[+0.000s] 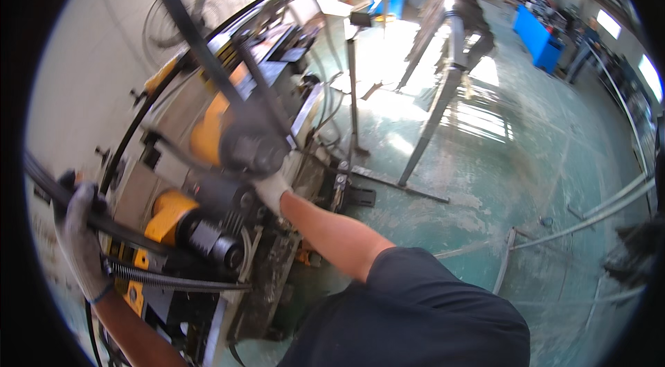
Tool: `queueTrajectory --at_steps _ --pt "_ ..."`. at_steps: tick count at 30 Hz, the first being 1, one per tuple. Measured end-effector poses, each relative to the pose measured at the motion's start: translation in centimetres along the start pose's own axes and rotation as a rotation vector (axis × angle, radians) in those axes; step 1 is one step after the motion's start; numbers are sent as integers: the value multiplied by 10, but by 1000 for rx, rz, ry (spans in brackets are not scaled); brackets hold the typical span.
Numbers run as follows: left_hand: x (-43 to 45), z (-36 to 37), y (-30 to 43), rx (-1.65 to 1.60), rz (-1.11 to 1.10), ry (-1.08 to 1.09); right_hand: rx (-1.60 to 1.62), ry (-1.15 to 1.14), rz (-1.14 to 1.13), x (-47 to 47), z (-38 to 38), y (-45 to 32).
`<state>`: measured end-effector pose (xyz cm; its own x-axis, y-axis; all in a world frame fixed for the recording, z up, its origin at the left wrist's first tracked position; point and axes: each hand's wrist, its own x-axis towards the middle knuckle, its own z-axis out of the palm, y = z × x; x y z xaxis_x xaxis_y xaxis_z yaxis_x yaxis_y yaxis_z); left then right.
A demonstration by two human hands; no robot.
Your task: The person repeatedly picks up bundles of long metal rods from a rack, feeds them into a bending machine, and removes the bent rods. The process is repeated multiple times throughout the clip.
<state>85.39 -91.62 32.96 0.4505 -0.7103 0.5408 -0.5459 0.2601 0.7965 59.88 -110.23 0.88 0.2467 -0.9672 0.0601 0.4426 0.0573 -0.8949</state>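
Observation:
My left hand (78,242), in a pale knit glove, grips a long dark metal bar (124,234) at the left, its thumb lying over the top. The bar runs across a machine (127,195) with yellow-and-black motor-like units. My right hand (273,193), also gloved, reaches to the machine under a blurred dark cylinder (254,151); its fingers are mostly hidden, so its hold is unclear. Just below the left-hand bar lies a coil spring (176,278). Beside it, a black cylindrical unit (210,242) extends from a yellow housing (169,216).
Another long dark bar (192,34) slants over the machine's far part. A metal rack (436,102) loaded with long stock stands on the worn green floor (478,175). Curved rails (582,224) rise at the right. A person (584,50) stands far off near a blue cabinet (537,40).

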Motion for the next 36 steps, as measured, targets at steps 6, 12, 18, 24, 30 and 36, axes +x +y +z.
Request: queueTrajectory --at_steps 6,12,18,24,30,36 --pt "-22 7 36 142 -39 76 207 12 304 -7 -4 5" --pt "-31 3 46 293 10 16 48 9 119 4 -15 47" --pt "-35 -5 52 325 -30 -48 48 49 194 9 -15 41" --pt "-43 3 58 245 -150 -65 87 -6 167 7 -18 46" --pt "-47 -2 69 155 -230 -55 42 -144 125 9 -15 74" --pt "-40 19 105 256 -254 -41 -674 -180 -414 40 -50 103"
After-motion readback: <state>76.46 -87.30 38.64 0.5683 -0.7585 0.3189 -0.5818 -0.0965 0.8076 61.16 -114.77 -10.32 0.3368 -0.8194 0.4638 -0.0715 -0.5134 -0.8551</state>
